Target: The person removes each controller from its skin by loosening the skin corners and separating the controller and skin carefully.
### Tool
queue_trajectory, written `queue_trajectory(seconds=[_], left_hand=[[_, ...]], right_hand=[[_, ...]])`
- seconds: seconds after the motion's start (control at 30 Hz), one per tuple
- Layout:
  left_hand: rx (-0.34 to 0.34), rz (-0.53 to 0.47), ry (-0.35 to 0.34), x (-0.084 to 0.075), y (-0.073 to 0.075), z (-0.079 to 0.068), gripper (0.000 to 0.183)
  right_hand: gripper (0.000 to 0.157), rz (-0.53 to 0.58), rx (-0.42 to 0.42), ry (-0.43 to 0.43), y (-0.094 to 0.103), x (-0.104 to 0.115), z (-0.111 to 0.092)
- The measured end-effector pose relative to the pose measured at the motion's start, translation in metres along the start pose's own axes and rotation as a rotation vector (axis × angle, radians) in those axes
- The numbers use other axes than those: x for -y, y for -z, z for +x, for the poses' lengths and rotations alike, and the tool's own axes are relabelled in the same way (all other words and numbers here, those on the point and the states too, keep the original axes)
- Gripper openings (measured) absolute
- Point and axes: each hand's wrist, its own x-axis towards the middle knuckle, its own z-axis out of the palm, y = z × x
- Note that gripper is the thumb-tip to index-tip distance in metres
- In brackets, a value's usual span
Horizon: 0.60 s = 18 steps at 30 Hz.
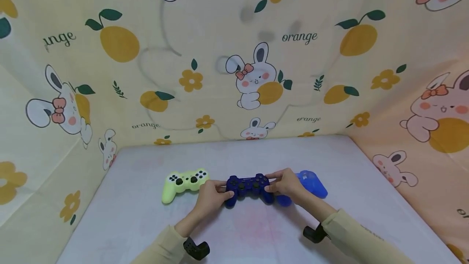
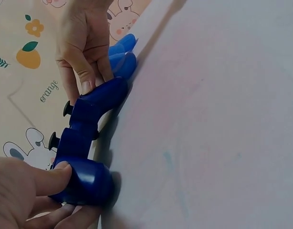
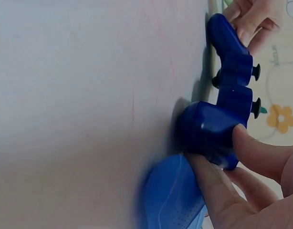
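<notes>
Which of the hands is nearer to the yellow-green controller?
Left. The left hand is just beside the yellow-green controller; the right hand is farther off, across the dark blue controller.

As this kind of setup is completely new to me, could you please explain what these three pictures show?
There is no robot here: a person is working bare-handed. The widest picture comes from a camera worn on the head, looking forward and down. The other two are close views from cameras on the left and right wrists. On the pale surface lie a yellow-green game controller, on the left, and a lighter blue one, on the right, partly hidden. Between them is a dark blue controller, gripped at one end by the left hand and at the other by the right hand.
</notes>
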Motion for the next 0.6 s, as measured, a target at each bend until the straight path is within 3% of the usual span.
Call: queue_trajectory(seconds=[0.37,0.6], left_hand=[[-0.003,-0.050,0.005,0.002,-0.005,-0.002,0.041],[-0.023,-0.048,0.000,-0.002,-0.002,-0.018,0.042]], right_hand=[[0.042,-0.024,-0.003,0.030,0.002,0.000,-0.007],[0.049,-0.243,-0.090,0.126,-0.005,0.002,-0.023]])
